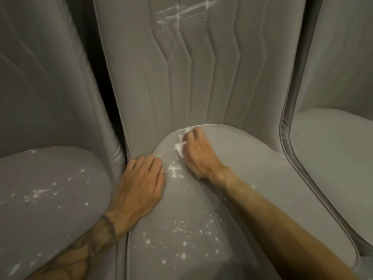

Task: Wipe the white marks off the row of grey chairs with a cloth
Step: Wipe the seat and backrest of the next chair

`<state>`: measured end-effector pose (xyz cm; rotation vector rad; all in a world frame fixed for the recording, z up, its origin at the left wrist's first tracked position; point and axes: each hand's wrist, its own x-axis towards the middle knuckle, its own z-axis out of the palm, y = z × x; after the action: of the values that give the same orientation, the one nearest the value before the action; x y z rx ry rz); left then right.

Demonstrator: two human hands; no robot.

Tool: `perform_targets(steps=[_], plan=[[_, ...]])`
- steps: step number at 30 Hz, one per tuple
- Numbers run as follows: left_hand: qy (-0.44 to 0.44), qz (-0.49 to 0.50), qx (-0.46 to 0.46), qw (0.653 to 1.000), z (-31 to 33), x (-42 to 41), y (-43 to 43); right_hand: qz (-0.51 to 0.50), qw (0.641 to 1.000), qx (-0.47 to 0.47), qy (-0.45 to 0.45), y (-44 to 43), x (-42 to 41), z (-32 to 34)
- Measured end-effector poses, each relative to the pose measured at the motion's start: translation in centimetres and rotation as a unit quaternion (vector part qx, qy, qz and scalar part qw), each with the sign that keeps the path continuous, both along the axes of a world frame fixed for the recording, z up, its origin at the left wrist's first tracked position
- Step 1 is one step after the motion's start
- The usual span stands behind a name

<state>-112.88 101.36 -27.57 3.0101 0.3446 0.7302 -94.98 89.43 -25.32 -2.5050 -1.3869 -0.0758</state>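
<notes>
1. The right hand (196, 152) grips the cloth (180, 145) at the back of the middle seat (262, 178).
2. The left hand (139, 188) lies flat, fingers straight, on the seat's left edge.
3. White marks (181, 235) dot the seat between and before the hands.

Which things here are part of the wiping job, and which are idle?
In the job: white crumpled cloth gripped by right hand; speckled middle grey padded seat; white streaks on its backrest; speckled left grey padded seat; left hand flat on the middle seat.
Idle: right grey padded seat, no marks visible.
</notes>
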Motion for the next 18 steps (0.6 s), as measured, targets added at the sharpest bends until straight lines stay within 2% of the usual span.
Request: perform_targets(steps=[2, 4, 8, 9, 11, 13, 14, 15, 18], plan=[[-0.004, -0.005, -0.003, 1.000, 0.2, -0.2, 0.0, 0.044, 0.999, 0.029, 0.008, -1.8, 0.0, 1.0], [-0.005, -0.009, 0.001, 1.000, 0.3, -0.3, -0.1, -0.019, 1.000, -0.006, -0.010, -4.4, 2.2, 1.6], [-0.004, -0.005, -0.011, 1.000, 0.5, 0.0, 0.0, -0.172, 0.985, -0.008, -0.019, -5.9, 5.0, 1.4], [-0.003, -0.004, -0.013, 1.000, 0.4, -0.1, 0.0, -0.164, 0.986, 0.006, 0.008, -4.9, 3.4, 1.4], [-0.004, -0.005, -0.020, 1.000, 0.3, -0.3, 0.1, -0.073, 0.995, 0.032, 0.064, -3.7, -0.6, 0.8], [-0.006, -0.009, -0.023, 1.000, 0.3, -0.5, 0.2, 0.016, 0.998, 0.016, 0.063, -5.0, -2.8, 1.1], [-0.009, -0.013, -0.022, 1.000, 0.3, -0.5, 0.3, 0.028, 0.998, 0.016, 0.051, -6.4, -2.3, 1.9], [-0.011, -0.016, -0.020, 1.000, 0.4, -0.5, 0.3, 0.010, 0.999, 0.017, 0.027, -8.0, -1.3, 2.3], [-0.008, -0.017, -0.009, 1.000, 0.7, -0.4, 0.1, -0.161, 0.987, -0.006, -0.012, -13.6, 2.3, 3.3]])
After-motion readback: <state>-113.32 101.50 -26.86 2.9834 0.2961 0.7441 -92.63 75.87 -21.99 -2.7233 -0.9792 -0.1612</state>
